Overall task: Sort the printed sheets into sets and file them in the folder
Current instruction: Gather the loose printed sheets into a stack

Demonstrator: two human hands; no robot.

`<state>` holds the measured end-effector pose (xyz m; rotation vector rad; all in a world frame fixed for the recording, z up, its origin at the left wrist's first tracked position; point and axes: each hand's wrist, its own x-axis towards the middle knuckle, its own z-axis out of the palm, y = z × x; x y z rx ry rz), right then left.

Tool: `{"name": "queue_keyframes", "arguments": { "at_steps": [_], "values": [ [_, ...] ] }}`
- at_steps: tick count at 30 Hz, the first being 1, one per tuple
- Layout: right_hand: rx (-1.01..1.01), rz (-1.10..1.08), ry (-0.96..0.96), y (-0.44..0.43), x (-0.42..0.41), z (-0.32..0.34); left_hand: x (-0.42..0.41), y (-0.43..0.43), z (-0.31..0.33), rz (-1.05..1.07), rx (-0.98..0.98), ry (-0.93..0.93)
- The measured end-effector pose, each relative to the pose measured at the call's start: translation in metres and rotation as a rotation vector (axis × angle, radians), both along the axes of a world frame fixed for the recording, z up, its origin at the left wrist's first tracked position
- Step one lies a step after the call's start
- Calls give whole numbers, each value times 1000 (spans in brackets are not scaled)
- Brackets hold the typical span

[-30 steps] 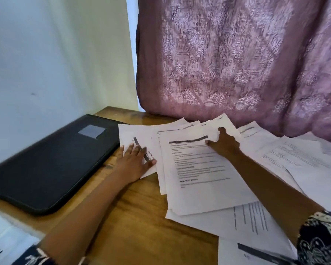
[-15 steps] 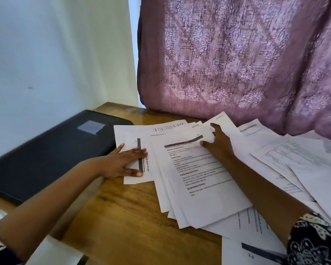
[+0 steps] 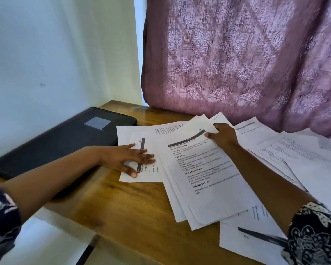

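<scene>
Left hand (image 3: 130,159): lies flat, fingers straight and spread, pressing on the left pile (image 3: 151,138); it grips nothing.
Right hand (image 3: 223,137): sits at the top edge of the fanned stack (image 3: 208,184) with fingers bent; the thumb is hidden, so I cannot tell whether it pinches the paper or only presses on it.
Left pile: a few sheets turned sideways, just beside the folder; the hand covers much of the printed heading.
Fanned stack: several overlapping sheets; only the top one is legible, the rest show as edges.
Loose sheets (image 3: 294,155): spread on the right, one with a table too blurred to read, cut off by the frame edge.
Bottom sheet (image 3: 243,243): has a dark bar, partly hidden under the right sleeve (image 3: 313,236).
Folder (image 3: 61,142): black, closed, flat on the table (image 3: 134,211) against the wall (image 3: 46,54); its near end disappears behind the left forearm, and its grey label patch (image 3: 97,123) is unreadable.
Left sleeve (image 3: 2,217): dark, patterned, cropped at the edge.
Curtain (image 3: 246,60): mauve, patterned, hiding whatever is behind the table.
</scene>
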<state>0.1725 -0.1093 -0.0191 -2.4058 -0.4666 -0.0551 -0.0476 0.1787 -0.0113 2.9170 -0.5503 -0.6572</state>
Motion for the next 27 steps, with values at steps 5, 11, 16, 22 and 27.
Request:
{"name": "queue_keyframes", "arguments": {
  "at_steps": [5, 11, 16, 22, 27],
  "values": [
    [-155, 80, -131, 2, -8, 8, -2, 2, 15, -126, 270, -127],
    [-148, 152, -240, 17, -11, 13, -30, 2, 16, 349, 351, -265],
    [-23, 206, -185, 35, -11, 13, -57, -40, -20, 962, 230, -479],
    [275, 172, -86, 38, -21, -3, -54, -48, -36, 1212, -22, -575],
    [440, 211, -18, 28, -29, -6, -52, -46, -40, 1289, -107, -538]
  ]
}}
